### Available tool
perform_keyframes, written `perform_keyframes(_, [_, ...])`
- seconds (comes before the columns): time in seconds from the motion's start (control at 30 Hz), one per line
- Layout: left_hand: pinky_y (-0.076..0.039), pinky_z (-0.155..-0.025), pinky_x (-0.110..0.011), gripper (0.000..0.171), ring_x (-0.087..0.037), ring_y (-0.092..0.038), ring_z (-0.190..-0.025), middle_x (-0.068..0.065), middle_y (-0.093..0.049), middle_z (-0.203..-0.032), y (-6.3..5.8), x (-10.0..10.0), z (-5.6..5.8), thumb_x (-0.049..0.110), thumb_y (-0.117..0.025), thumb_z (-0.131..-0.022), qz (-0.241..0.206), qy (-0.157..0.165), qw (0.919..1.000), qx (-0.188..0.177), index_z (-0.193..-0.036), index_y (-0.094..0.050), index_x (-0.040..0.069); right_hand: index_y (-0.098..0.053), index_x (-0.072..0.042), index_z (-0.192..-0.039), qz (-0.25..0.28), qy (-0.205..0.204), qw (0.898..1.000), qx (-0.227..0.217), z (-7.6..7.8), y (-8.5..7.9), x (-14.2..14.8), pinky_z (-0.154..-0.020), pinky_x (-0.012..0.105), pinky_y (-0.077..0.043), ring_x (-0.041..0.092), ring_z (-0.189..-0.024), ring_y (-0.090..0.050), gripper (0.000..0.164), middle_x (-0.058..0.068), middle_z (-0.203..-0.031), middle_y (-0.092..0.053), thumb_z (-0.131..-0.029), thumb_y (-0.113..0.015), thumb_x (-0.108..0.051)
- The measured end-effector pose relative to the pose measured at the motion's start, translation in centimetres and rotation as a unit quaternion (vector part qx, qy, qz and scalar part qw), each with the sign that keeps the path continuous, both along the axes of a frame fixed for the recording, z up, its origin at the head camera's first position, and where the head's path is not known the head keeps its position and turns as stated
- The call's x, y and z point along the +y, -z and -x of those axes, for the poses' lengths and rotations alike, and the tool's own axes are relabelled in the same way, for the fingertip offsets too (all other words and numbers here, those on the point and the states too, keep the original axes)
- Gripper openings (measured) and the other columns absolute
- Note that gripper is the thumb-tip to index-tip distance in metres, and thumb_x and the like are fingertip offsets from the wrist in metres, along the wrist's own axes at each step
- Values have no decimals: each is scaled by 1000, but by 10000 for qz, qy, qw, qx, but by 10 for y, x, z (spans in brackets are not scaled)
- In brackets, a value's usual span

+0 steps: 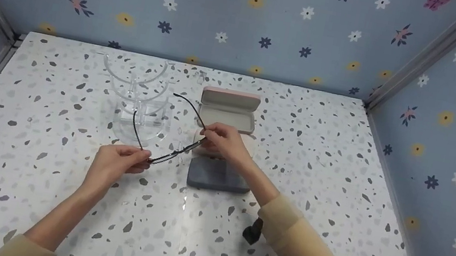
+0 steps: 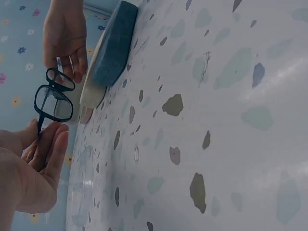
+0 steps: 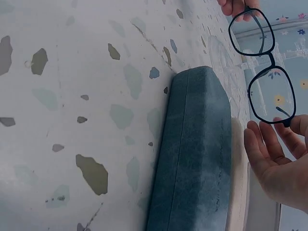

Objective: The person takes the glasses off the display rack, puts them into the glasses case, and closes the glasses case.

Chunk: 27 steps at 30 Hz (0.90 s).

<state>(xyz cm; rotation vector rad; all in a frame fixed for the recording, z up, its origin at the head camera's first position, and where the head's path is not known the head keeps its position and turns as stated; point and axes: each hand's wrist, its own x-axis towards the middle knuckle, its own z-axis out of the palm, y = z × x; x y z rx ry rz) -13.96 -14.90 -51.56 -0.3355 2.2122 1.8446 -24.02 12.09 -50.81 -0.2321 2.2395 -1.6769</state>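
Observation:
A pair of black-framed eyeglasses [image 1: 176, 153] is held up between both hands, temples unfolded and pointing away toward the back. My left hand [image 1: 116, 164] pinches one temple near its hinge. At the opposite end, my right hand [image 1: 227, 144] pinches the other temple near the frame. Both clear lenses show in the right wrist view, where the glasses [image 3: 273, 60] hang above the table. Below and beside the right hand lie a closed blue-grey glasses case [image 1: 212, 177] and a light-coloured case [image 1: 248, 145], partly hidden by that hand.
An open case [image 1: 227, 119] with a pale lining and pinkish lid stands behind the light one. To the left is a clear acrylic display stand [image 1: 135, 95] with curved arms. A small black object [image 1: 252, 233] lies near the right forearm. Flower-patterned walls [image 1: 229, 15] enclose the speckled table [image 1: 318, 172].

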Motion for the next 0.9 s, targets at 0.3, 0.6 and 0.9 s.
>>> perform_keyframes(0.3, [-62, -83, -24, 44, -8, -77, -86, -5, -81, -99, -4, 21, 0, 27, -73, -97, -471, 141, 9988, -74, -124, -69, -8, -69, 5, -112, 161, 53, 9998, 51, -7, -1, 27, -90, 39, -63, 28, -91, -74, 22, 27, -107, -71, -102, -56, -10])
perform_keyframes(0.6, [-61, -83, -22, 38, -11, -77, -88, -9, -81, -103, -6, 37, 12, 26, -70, -99, -165, 228, 9995, 113, -123, -71, -4, -67, 6, -114, 564, 369, 9977, -47, -16, -2, 47, -91, 41, -62, 23, -91, -74, 23, 34, -119, -65, -102, -58, -11])
perform_keyframes(0.9, [-61, -79, -20, 35, -7, -76, -83, -16, -79, -108, -6, 58, 26, 26, -69, -100, 60, -76, 9989, 458, -123, -72, -1, -68, 7, -113, 586, 927, 9938, 206, -27, -3, 63, -88, 42, -63, 15, -86, -74, 21, 35, -119, -65, -103, -57, -7])
